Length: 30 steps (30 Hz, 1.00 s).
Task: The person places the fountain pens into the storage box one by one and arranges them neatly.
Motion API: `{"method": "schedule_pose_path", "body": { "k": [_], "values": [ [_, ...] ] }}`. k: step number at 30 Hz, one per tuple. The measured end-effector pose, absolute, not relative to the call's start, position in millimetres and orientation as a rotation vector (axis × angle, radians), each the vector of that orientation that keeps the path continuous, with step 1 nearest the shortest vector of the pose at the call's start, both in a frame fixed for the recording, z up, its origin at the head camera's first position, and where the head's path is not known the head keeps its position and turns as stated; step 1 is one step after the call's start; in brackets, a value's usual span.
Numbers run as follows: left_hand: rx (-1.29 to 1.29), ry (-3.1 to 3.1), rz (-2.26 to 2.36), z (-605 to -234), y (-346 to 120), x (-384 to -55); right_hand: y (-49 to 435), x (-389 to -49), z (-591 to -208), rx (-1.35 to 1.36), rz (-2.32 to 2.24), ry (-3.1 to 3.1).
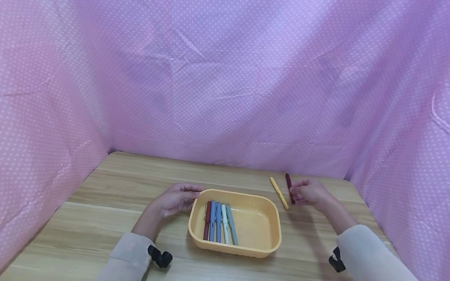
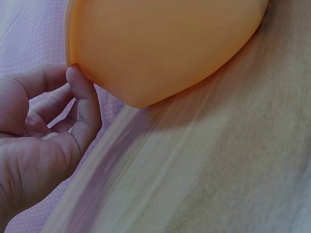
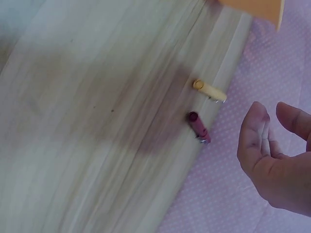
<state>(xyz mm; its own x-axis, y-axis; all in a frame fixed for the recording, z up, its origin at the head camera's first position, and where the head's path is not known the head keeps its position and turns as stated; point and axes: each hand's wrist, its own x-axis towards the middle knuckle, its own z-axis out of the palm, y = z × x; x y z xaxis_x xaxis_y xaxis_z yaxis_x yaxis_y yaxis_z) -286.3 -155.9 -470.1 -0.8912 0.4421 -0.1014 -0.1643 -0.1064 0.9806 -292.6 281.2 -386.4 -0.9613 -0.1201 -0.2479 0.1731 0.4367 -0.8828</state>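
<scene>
My left hand [image 1: 177, 198] pinches the left rim of a pale orange plastic tray [image 1: 236, 249] between thumb and fingers, as the left wrist view shows closely. Inside the tray, on its left side, several pens lie side by side: a dark red pen [image 1: 207, 220], two blue pens, a pale mint pen [image 1: 224, 223] and a grey-green pen [image 1: 232, 225]. To the tray's right, my right hand [image 1: 311, 193] hovers beside another dark red pen [image 3: 198, 125], with thumb and fingers bent and parted, holding nothing. A yellow pen [image 1: 278, 193] lies just left of that red one.
The wooden table [image 1: 115, 220] is bordered by pink dotted cloth [image 1: 228, 92] at the back and both sides. Black wrist mounts [image 1: 159, 257] show on both sleeves. The tray's right half holds no pens.
</scene>
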Motion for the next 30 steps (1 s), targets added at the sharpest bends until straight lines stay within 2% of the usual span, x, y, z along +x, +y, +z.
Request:
{"method": "schedule_pose_path", "body": {
  "k": [30],
  "values": [
    [0.268,1.779,2.049,-470.7,-156.5,-288.5,308.3,-323.1,-428.5,0.224,-1.625,2.416]
  ]
}}
